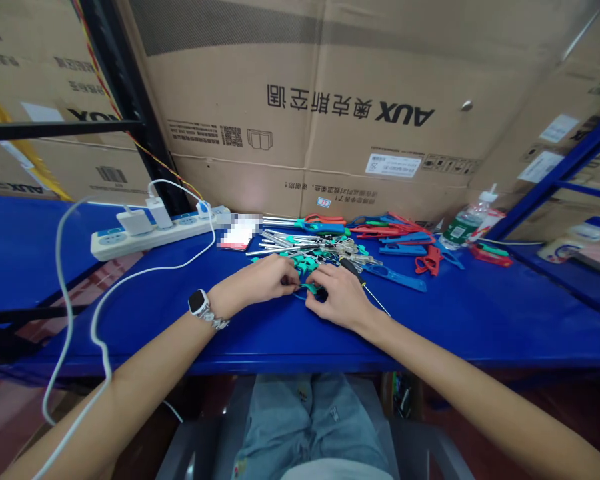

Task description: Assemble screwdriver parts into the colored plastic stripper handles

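Observation:
My left hand (275, 277), with a watch (199, 303) on its wrist, is closed in a pinch above the blue table. What its fingertips hold is too small to make out. Close beside it, my right hand (343, 297) has thumb and fingers curled round a small green plastic piece (310, 288). Just beyond the fingers lies a pile of similar green parts (305, 262) mixed with thin metal rods (275, 240). A screwdriver (353, 270) with a black and yellow handle lies partly behind my right hand, its thin shaft pointing towards me.
Blue plastic handles (397, 275) and red plastic handles (429, 260) lie to the right. A bottle (463, 223) stands farther right. At left are a white power strip (115, 243), a trailing white cable (100, 333) and a phone (240, 233). Cardboard (330, 133) walls the back.

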Demonstrator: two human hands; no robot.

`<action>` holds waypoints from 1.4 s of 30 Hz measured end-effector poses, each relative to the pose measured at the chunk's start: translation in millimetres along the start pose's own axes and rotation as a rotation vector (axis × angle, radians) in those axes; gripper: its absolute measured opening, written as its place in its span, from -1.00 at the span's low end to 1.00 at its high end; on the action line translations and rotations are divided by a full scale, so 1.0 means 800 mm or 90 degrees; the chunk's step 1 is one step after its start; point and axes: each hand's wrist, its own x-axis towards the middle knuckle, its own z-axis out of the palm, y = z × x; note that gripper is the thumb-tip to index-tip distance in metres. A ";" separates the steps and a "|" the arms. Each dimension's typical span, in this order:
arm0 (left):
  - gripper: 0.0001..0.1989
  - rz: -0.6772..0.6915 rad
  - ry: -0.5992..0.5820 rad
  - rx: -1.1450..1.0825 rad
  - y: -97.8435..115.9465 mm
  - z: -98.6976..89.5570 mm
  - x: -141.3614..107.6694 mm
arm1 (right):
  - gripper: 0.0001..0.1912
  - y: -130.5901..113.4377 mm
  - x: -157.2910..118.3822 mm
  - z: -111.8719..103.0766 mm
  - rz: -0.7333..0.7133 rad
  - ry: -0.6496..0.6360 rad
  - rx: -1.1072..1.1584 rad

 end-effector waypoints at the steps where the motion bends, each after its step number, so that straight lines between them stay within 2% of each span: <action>1: -0.83 0.001 0.006 0.000 -0.001 0.001 0.000 | -0.92 -0.001 0.001 -0.001 0.006 -0.004 -0.005; 7: -0.83 -0.041 0.008 0.026 -0.003 0.005 0.000 | -0.91 -0.004 0.009 -0.008 0.042 -0.036 -0.020; 12: -0.83 -0.106 -0.014 0.098 0.012 -0.001 0.000 | -0.86 -0.012 0.009 -0.016 0.106 -0.068 -0.007; 15: -0.85 -0.134 -0.027 0.117 0.017 -0.005 0.001 | -0.81 -0.015 0.008 -0.016 0.107 -0.086 -0.014; 19: -0.83 -0.085 -0.045 0.051 0.007 -0.006 0.003 | -0.72 -0.007 0.003 -0.007 0.096 -0.031 0.065; 21: -0.84 -0.058 -0.062 0.018 0.003 -0.006 0.003 | -0.80 -0.001 0.001 -0.002 0.095 -0.004 0.108; 24: -0.87 -0.056 -0.065 0.048 0.005 -0.006 0.004 | -0.96 0.004 0.001 0.003 0.092 0.010 0.130; 28: -0.85 -0.057 -0.057 0.102 0.015 -0.006 0.003 | -0.96 0.004 0.002 0.002 0.095 0.008 0.141; 32: -0.86 -0.041 -0.046 0.079 0.014 -0.006 0.001 | -0.95 0.003 0.003 0.002 0.098 0.005 0.142; 36: -0.89 -0.080 -0.067 0.063 0.013 -0.005 0.005 | -0.95 0.003 0.003 0.002 0.104 0.004 0.155; 42: -0.85 -0.082 -0.041 0.156 0.019 0.000 0.009 | -0.94 0.005 0.007 -0.001 0.115 -0.016 0.143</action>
